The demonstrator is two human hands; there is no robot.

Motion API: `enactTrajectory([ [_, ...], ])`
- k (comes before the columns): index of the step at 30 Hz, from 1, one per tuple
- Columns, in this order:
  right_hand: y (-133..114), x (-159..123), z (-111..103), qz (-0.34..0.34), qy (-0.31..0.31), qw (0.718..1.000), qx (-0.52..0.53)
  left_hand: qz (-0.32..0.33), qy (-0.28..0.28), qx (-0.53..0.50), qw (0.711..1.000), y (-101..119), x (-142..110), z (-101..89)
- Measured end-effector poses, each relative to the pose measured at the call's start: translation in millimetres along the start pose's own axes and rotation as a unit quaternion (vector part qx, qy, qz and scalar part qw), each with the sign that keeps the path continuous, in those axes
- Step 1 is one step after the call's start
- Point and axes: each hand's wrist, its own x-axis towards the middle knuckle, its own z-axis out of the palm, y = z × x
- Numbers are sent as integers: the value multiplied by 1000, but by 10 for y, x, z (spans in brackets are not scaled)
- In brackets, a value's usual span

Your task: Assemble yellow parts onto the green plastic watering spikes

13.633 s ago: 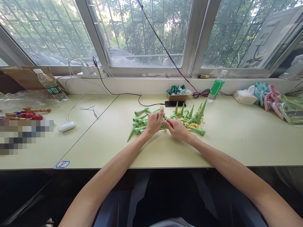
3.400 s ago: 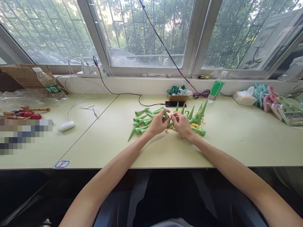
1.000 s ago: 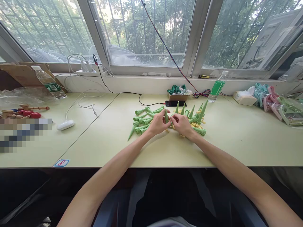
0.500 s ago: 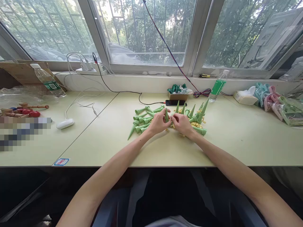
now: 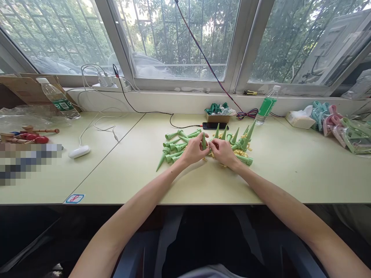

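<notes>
My left hand (image 5: 194, 150) is closed around a green plastic watering spike (image 5: 204, 141), its pointed tip upward. Close beside it, my right hand (image 5: 222, 151) has its fingers pinched together near the spike; what they hold is hidden. To the left of my hands lies a loose pile of green hollow spikes (image 5: 171, 148), several with ribbed open ends. On the right, more green spikes (image 5: 246, 139) stand or lean, points up, among small yellow plastic pieces (image 5: 241, 153).
Behind the spikes lie a black phone (image 5: 216, 126) and a small cardboard box (image 5: 218, 118) with green items. A green-labelled bottle (image 5: 267, 105) stands at the back right near a tissue box (image 5: 300, 119). A white charger-like device (image 5: 79, 151) and cables lie on the left.
</notes>
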Motion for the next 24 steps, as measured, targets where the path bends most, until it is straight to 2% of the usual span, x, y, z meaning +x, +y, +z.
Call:
enactTrajectory([
  [24, 9, 0, -2, -5, -4, 1000, -6, -3, -4, 25, 1000, 30, -2, -10],
])
